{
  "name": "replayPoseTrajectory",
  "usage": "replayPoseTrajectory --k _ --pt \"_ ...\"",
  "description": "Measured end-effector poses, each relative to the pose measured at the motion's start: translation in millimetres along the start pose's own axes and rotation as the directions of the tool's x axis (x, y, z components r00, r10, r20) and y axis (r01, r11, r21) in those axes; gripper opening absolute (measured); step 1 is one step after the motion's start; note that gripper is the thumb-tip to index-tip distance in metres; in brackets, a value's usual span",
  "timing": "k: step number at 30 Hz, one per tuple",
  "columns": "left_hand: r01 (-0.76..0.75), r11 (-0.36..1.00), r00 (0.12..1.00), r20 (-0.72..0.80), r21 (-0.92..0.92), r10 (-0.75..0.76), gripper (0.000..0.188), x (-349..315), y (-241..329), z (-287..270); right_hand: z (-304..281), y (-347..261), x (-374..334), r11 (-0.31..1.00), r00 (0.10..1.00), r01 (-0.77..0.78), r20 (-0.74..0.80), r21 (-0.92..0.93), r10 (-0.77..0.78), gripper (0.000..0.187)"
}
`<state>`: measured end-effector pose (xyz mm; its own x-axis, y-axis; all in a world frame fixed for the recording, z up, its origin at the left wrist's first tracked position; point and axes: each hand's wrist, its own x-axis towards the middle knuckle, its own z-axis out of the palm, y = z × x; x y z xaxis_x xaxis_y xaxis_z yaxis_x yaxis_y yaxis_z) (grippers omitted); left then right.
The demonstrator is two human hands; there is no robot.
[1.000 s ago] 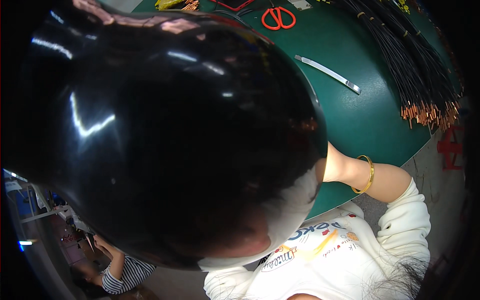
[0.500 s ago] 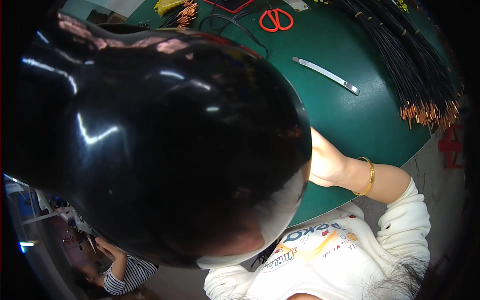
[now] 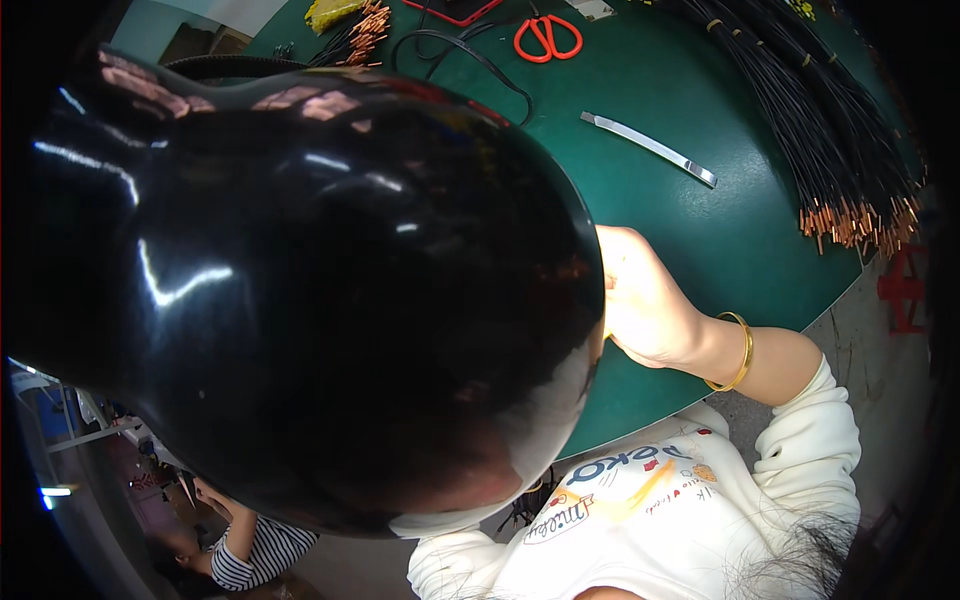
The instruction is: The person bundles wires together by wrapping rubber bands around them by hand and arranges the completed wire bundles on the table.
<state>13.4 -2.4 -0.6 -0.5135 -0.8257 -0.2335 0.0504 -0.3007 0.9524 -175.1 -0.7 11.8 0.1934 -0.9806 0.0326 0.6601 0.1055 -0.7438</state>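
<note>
A big glossy black dome-shaped thing [image 3: 380,300] fills the left and middle of the head view and hides much of the work area. At its right edge, my right hand [image 3: 650,305] shows in part above the green table [image 3: 650,230], a gold bangle [image 3: 742,352] on its wrist. The knuckles look bent and the fingers curl inward. Their tips, and whatever they hold, are behind the dome. My left hand is out of sight; only its white sleeve [image 3: 455,568] shows below the dome.
Silver tweezers [image 3: 650,148] and red-handled scissors [image 3: 547,40] lie on the table. Bundled black wires [image 3: 800,120] with copper-coloured ends spread at the far right. Beyond the black cable [image 3: 455,45] are more copper-tipped wires [image 3: 368,32]. Another person in stripes [image 3: 262,550] is at lower left.
The black dome has shifted slightly left in the view. More of my right hand shows at its edge, with the knuckles a little higher; the tabletop things keep their places.
</note>
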Motion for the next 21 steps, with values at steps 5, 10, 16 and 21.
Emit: replayPoseTrajectory --k 5,10,16,21 --pt "-0.006 1.000 0.997 -0.079 -0.007 0.006 0.040 0 3 7 -2 0 1 0.995 0.998 0.041 -0.036 -0.090 -0.045 0.011" --pt "-0.001 1.000 0.995 -0.098 -0.019 -0.001 0.041 0 4 10 2 -2 0 0.963 0.996 0.072 -0.039 -0.260 -0.084 0.010" --pt "-0.056 0.996 0.970 -0.239 -0.062 0.040 0.036 -4 3 11 2 2 1 0.999 1.000 -0.025 0.004 -0.036 0.025 0.010" --pt "-0.024 0.995 0.978 -0.210 -0.094 0.004 0.034 -1 -2 2 -2 6 -2 0.944 0.972 -0.220 -0.025 0.247 0.233 0.026"
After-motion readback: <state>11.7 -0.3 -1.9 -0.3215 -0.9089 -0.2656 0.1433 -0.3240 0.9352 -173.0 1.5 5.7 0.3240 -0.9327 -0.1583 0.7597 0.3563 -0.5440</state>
